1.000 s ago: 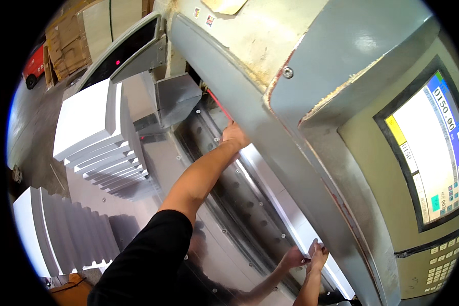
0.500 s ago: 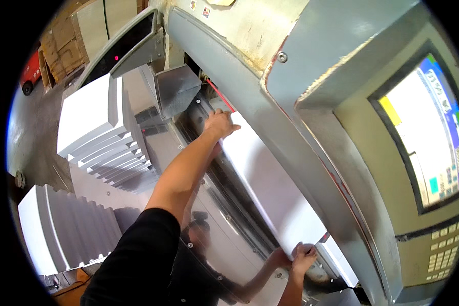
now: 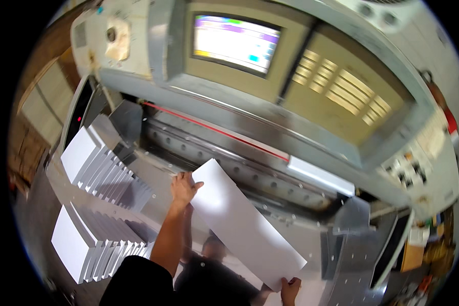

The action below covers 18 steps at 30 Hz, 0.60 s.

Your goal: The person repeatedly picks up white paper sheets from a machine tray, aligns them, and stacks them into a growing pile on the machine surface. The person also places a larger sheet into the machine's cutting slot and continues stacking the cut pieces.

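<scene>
A long white stack of paper lies slantwise over the shiny metal table of a paper cutting machine. At its far left end my left hand grips the edge, thumb on top and fingers wrapped round the side. My right hand pinches the near right corner, partly cut off by the lower edge of the picture. A narrow white strip of paper rests farther back in the machine's slot, beside the red line.
On the left stand two rows of white paper stacks, one farther and one nearer. A lit screen and a keypad sit on the machine above. Metal side guards rise at the right.
Both hands have pulled the long paper stack out of the machine's slot toward me and turned it slantwise. The narrow strip stays behind. The view has swung to the right.
</scene>
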Each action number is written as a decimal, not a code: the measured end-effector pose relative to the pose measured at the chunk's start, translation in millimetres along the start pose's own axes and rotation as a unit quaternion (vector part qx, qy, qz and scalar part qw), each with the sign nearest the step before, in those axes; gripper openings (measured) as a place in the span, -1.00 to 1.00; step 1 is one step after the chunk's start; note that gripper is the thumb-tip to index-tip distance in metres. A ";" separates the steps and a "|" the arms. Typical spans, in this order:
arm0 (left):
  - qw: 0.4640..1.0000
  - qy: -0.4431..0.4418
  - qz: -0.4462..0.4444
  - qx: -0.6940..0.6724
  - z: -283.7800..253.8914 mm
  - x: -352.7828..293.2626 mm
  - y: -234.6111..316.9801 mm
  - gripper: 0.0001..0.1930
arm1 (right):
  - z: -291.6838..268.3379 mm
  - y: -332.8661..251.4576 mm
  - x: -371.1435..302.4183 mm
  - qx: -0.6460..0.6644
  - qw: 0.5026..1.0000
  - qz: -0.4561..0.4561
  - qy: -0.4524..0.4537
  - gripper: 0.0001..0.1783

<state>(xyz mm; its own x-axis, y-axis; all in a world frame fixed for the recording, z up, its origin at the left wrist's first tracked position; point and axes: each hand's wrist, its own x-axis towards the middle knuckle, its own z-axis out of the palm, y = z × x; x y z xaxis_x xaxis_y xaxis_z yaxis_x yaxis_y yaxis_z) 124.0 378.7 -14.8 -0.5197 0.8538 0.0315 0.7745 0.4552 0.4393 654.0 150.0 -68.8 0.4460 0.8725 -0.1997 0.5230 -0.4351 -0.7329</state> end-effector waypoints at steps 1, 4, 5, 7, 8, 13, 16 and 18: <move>1.000 -0.003 0.014 0.004 8.5 -18.1 12.6 -0.34 | -14.0 21.6 -12.4 -0.066 0.997 -0.014 0.031 -0.51; 0.998 -0.017 0.068 0.008 32.5 -68.1 48.3 -0.34 | -53.2 51.5 -43.9 -0.140 0.986 0.045 0.078 -0.47; 0.996 -0.022 0.090 0.008 40.2 -78.5 64.4 -0.34 | -66.6 57.0 -53.7 -0.132 0.985 0.068 0.092 -0.47; 0.992 -0.043 0.121 0.008 54.2 -95.5 89.8 -0.32 | -90.0 71.6 -73.1 -0.107 0.984 0.109 0.089 -0.45; 0.990 -0.057 0.131 0.013 60.6 -98.1 103.8 -0.32 | -99.5 79.2 -78.3 -0.089 0.985 0.126 0.073 -0.44; 0.973 0.019 0.221 -0.060 93.0 -65.1 122.1 -0.32 | -116.3 51.9 -102.9 0.025 0.976 0.199 -0.080 -0.51; 0.976 0.051 0.134 -0.165 75.4 -71.6 115.8 -0.43 | -98.8 23.9 -125.1 0.162 0.947 0.213 -0.177 -0.50; 0.956 0.092 0.136 -0.242 68.2 -93.2 77.1 -0.47 | -79.1 20.6 -136.4 0.194 0.921 0.201 -0.273 -0.48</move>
<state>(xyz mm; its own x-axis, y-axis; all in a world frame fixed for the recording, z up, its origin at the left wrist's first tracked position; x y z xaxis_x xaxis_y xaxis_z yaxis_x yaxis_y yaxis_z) 256.8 351.4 -45.1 -0.4126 0.8448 0.3408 0.6545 0.0147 0.7559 661.3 4.5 -5.2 0.0599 0.6865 -0.7247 0.0495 -0.7271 -0.6847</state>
